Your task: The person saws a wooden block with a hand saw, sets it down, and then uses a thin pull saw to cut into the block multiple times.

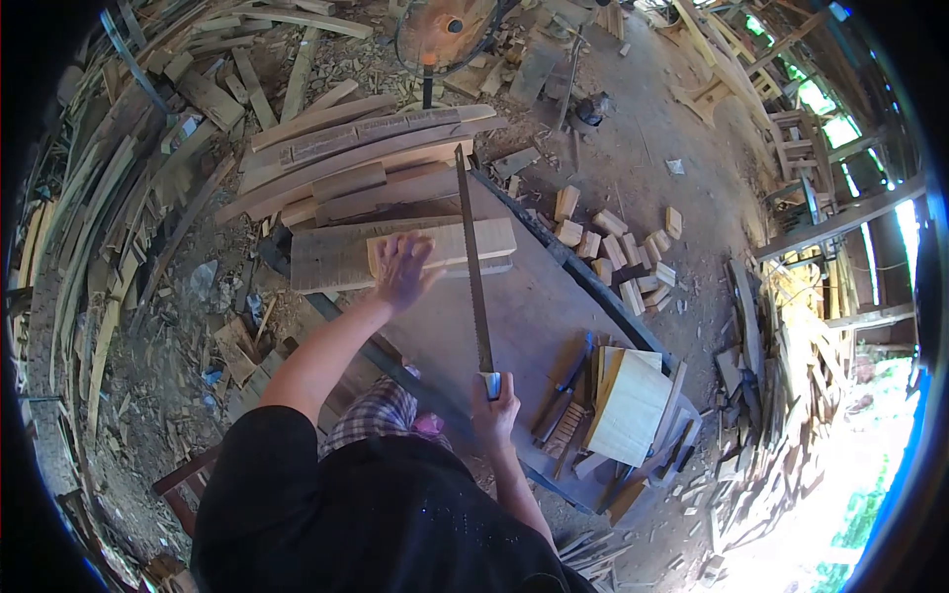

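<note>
My left hand (402,272) lies flat with spread fingers on a pale wooden block (497,238). Under that block is a wider grey-brown board (321,259), laid across the workbench (435,326). In my right hand (496,410), the fingers are wrapped round the handle of a handsaw (473,267). The long toothed blade points away from me and crosses over the block, to the right of my left hand. Most of the saw's handle is hidden by my fingers.
Long planks (366,148) are stacked at the bench's far end. A light board (630,405) and hand tools (561,390) lie at the right. Small cut blocks (608,247) are scattered on the ground beyond the bench edge. A fan (450,30) stands behind; scrap wood covers the left.
</note>
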Demonstrator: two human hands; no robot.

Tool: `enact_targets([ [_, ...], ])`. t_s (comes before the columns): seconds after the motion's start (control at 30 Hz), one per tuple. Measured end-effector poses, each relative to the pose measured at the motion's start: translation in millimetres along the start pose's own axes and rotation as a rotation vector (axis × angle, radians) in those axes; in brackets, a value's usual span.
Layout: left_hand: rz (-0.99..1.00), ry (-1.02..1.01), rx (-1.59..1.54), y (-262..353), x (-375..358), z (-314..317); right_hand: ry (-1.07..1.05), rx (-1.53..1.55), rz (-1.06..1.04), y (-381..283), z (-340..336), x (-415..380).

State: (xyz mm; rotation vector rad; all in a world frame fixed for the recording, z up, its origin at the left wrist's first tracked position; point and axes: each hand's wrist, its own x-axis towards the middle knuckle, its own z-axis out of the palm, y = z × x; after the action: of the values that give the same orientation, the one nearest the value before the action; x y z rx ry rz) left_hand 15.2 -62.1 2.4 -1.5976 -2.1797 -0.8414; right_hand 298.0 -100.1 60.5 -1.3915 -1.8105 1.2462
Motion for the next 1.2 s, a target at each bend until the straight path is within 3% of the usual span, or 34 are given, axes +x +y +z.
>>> enact_targets([
  [0.1, -0.103, -0.043, -0.018, 6.6, 10.5, 1.6, -0.008, -0.046, -0.077, -0.3, 11.0, 8.2],
  [0.2, -0.219, 0.063, -0.032, -2.7, 36.3, 23.4, 0.009, -0.034, -0.136, -2.2, 21.9, 13.3],
  [0.27, -0.365, -0.034, -0.031, -4.6, 45.2, 34.7, 0.012, -0.037, -0.162, 0.7, 28.8, 15.7],
  [0.37, -0.386, -0.029, 0.094, -9.2, 36.7, 58.1, 0.019, -0.077, -0.204, 3.8, 35.6, 18.9],
  [0.5, -0.484, -0.011, 0.159, 7.7, 50.2, 43.8, 0.017, -0.094, -0.212, 10.9, 41.7, 18.0],
  [0.57, -0.59, -0.265, 0.195, 13.7, 57.1, 33.6, 0.02, -0.119, -0.218, 12.7, 43.0, 17.1],
  [0.7, -0.593, -0.307, 0.208, 11.0, 58.8, 37.8, 0.031, -0.214, -0.273, 17.8, 41.9, 15.7],
  [0.97, -0.601, -0.156, 0.192, 4.0, 53.9, 49.5, -0.01, -0.271, -0.233, 25.7, 38.4, 17.4],
  [1.2, -0.602, -0.266, 0.283, 3.7, 55.2, 52.6, -0.066, -0.342, -0.173, 16.5, 37.0, 20.6],
])
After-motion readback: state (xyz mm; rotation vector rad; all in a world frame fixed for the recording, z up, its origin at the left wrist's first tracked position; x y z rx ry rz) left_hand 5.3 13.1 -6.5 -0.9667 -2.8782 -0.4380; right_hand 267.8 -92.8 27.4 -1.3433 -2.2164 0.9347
